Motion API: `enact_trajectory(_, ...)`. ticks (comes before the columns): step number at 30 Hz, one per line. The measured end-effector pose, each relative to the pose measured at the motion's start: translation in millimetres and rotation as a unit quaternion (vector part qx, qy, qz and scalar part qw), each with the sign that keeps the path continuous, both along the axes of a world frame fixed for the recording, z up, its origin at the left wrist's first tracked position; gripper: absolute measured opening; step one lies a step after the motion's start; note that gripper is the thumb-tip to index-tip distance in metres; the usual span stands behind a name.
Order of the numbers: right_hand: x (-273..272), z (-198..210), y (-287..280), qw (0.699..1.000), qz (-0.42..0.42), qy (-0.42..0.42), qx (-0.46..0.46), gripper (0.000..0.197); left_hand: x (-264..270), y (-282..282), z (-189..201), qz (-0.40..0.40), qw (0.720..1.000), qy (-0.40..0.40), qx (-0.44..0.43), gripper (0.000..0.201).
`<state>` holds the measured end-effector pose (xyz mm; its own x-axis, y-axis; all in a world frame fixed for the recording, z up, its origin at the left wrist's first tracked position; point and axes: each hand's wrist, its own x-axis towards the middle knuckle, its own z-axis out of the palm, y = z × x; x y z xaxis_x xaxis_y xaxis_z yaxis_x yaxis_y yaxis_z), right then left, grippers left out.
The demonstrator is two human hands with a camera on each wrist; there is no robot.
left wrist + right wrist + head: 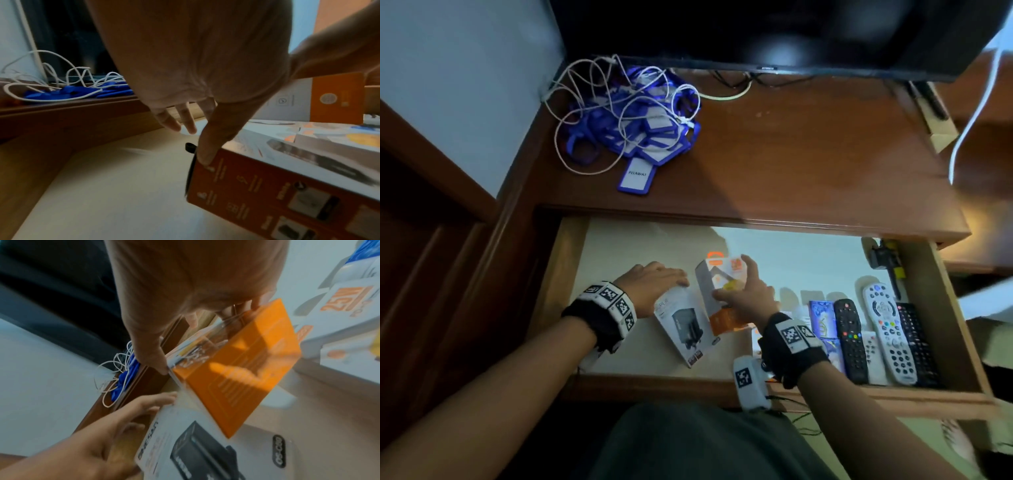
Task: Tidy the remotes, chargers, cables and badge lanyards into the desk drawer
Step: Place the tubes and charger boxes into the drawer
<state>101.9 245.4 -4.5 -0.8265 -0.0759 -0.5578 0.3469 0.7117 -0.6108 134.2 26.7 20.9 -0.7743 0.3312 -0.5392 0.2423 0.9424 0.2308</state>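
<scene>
The desk drawer [558, 274] is pulled open. A white charger box [681, 329] [287, 155] [205, 451] lies flat on its floor. My left hand [678, 279] [195, 129] [144, 404] rests straight fingers [205, 154] on that box's far end. My right hand [736, 277] [199, 339] grips an orange and white charger box [719, 294] [236, 369], tilted up over the white one. Several remotes [890, 329] lie side by side at the drawer's right. Blue badge lanyards [640, 137] [72, 92] tangled with white cables [585, 102] lie on the desk's back left.
A dark TV [756, 31] stands at the back of the wooden desk top [808, 154]. A white cable [976, 113] hangs at the right. Small blue boxes [822, 318] sit beside the remotes. More charger boxes [339, 313] lie to my right.
</scene>
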Motion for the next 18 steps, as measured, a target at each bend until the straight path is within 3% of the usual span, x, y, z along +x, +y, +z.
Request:
enact_trajectory(3,2,-8,-11,0.999,0.015,-0.013,0.033,0.099,-5,0,-8,0.014,0.999,0.028,-0.019,0.064)
enact_trajectory(6,7,-15,-17,0.996,0.037,-0.026,0.078,0.096,-5,1,-22,0.102,0.994,0.042,-0.022,0.059)
enact_trajectory(8,9,-18,-20,0.994,0.044,-0.028,0.091,0.09,-1,3,-32,0.155,0.987,0.005,-0.04,0.066)
enact_trajectory(12,9,-21,-25,0.993,0.047,-0.017,0.108,0.08,10,9,-45,0.158,0.98,-0.079,-0.093,0.098)
enact_trajectory(18,9,-29,-21,0.995,0.017,-0.026,0.091,0.074,16,0,-50,0.196,0.976,-0.079,-0.06,0.095)
